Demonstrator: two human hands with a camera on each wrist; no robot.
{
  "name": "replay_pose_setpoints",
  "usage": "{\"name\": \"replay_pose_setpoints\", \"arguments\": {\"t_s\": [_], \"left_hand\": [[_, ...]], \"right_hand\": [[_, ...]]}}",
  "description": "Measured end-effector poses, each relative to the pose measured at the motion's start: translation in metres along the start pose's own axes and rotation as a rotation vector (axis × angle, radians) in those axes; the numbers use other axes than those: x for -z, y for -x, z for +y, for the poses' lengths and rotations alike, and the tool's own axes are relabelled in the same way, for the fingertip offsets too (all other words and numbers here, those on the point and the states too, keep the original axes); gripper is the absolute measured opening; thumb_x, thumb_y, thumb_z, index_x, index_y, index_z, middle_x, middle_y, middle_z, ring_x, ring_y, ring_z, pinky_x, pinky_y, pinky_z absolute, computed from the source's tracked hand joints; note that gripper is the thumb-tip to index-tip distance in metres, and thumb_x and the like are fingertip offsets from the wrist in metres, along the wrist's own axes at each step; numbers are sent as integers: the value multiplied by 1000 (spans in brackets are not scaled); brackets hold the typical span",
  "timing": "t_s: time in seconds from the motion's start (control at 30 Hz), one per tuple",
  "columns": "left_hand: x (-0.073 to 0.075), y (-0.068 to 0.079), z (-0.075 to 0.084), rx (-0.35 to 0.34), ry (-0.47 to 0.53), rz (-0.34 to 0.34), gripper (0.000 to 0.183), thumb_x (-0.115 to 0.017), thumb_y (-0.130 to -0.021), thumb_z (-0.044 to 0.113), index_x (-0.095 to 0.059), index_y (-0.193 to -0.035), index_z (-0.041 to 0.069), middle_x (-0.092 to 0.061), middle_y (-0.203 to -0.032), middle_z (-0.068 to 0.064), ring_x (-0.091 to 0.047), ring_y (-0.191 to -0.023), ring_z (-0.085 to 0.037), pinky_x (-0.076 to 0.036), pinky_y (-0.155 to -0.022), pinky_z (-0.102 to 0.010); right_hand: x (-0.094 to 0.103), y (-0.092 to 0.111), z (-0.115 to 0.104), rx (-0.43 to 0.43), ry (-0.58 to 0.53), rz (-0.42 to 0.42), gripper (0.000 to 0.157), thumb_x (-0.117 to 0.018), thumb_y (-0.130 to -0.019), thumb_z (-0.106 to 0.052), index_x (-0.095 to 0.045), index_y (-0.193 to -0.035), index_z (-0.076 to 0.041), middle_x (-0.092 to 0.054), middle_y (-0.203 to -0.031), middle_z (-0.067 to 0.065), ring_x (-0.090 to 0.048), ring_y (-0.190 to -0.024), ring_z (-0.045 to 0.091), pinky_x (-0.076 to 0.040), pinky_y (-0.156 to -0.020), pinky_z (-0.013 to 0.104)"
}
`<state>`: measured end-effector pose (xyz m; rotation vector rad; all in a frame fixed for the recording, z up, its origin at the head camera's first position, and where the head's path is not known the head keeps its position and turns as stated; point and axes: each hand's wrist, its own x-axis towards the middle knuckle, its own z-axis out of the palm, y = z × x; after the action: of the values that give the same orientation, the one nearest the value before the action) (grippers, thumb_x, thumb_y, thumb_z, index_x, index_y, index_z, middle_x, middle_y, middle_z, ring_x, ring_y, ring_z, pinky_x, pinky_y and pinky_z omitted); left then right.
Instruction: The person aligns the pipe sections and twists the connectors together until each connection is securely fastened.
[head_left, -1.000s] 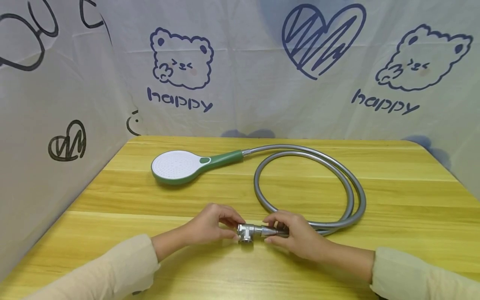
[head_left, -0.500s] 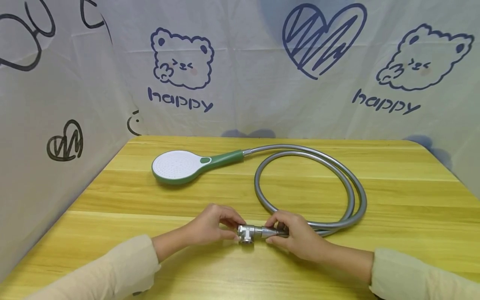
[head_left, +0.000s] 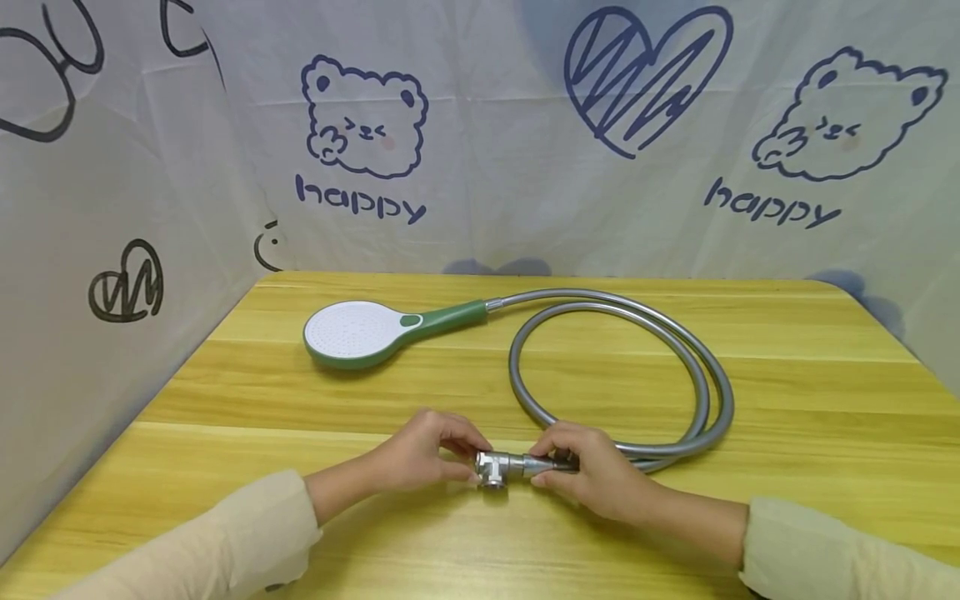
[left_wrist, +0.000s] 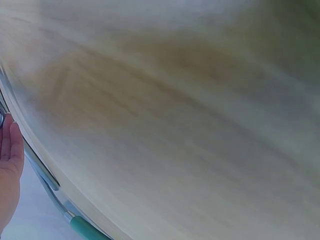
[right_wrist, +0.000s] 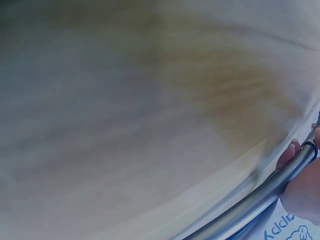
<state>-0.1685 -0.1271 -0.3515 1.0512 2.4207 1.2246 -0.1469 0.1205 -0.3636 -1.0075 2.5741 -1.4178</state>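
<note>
Near the front of the table, my left hand (head_left: pixel 423 450) pinches a chrome T-shaped connector (head_left: pixel 492 468) at its left side, thumb below and fingers above. The connector meets the metal end of a grey shower hose (head_left: pixel 718 392), which my right hand (head_left: pixel 596 471) grips between thumb and fingers. In the head view the hose loops behind the right hand to a green shower head (head_left: pixel 352 333) with a white face, lying at the back left. The left wrist view catches only the edge of the left hand (left_wrist: pixel 11 155); in the right wrist view the hose (right_wrist: pixel 260 197) passes the right fingers.
A wood-grain table (head_left: pixel 420 533) bears everything. White cloth (head_left: pixel 495 150) with drawn bears, hearts and lettering hangs behind it, and more cloth (head_left: pixel 90 367) closes off the left side.
Almost nothing differs. Both hands stay on the connector and hose end, which have shifted only very slightly to the right. The shower head and hose loop lie as before.
</note>
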Motion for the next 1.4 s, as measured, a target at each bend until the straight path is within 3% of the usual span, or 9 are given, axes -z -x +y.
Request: {"name": "replay_pose_setpoints", "arguments": {"t_s": [0.3, 0.83, 1.07, 1.4], "left_hand": [[0, -1, 2, 32, 12, 8, 27, -74, -72, -2, -68, -99, -2, -69, -99, -13, -66, -86, -13, -52, -78, -15], [1, -1, 1, -1, 14, 11, 27, -73, -72, -4, -68, -98, -3, -69, -98, -15, -66, -85, -15, -54, -78, -18], [2, -1, 4, 6, 12, 8, 27, -73, -72, -4, -68, -98, -3, -69, -98, -15, -66, -85, -15, -54, -78, -18], [3, -2, 5, 28, 14, 8, 27, -72, -72, -4, -68, -99, -3, -69, -100, -15, -66, -86, -15, -53, -79, -17]], "right_hand": [[1, 0, 1, 20, 44, -26, 20, -69, -81, -16, -67, -97, -5, -65, -92, 3, -52, -78, 3, -49, -68, 20], [3, -1, 0, 38, 100, -63, 18, -60, -90, -17, -67, -102, -5, -67, -94, 3, -54, -81, 3, -50, -69, 20], [4, -2, -2, 28, 139, -76, 21, -57, -91, -18, -67, -104, -5, -69, -98, 5, -61, -89, 10, -52, -75, 23], [6, -3, -3, -51, 54, -85, 24, -67, -85, -21, -63, -103, -5, -65, -87, 1, -53, -73, 2, -50, -62, 19]]}}
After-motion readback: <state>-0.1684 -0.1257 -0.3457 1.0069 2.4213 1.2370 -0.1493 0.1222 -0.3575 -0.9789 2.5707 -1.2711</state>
